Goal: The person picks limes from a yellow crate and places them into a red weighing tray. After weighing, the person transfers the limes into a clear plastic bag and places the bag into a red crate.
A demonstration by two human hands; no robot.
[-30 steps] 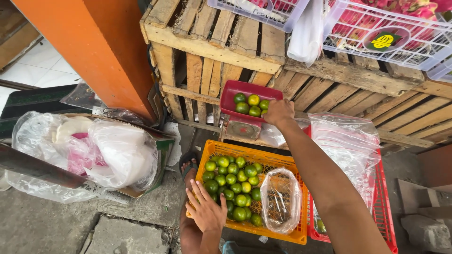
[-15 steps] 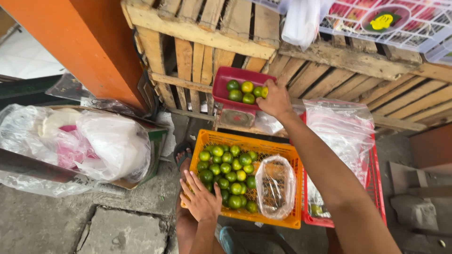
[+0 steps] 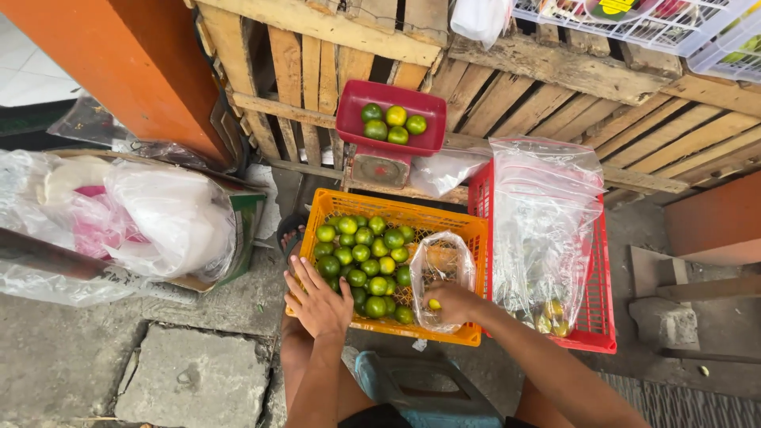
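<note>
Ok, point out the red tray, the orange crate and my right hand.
Red tray (image 3: 353,111), head view, bare left wall.
Orange crate (image 3: 396,211), head view, far rim.
Right hand (image 3: 452,303), head view, back of the hand, at a clear bag.

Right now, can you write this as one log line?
left hand: open on orange crate rim | right hand: in clear plastic bag | limes: in crate | red scale tray: four limes

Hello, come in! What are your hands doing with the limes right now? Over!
Left hand open, resting on orange crate rim. Right hand gripping clear plastic bag inside crate. Limes piled beside bag. Nothing blocking either hand.
</note>
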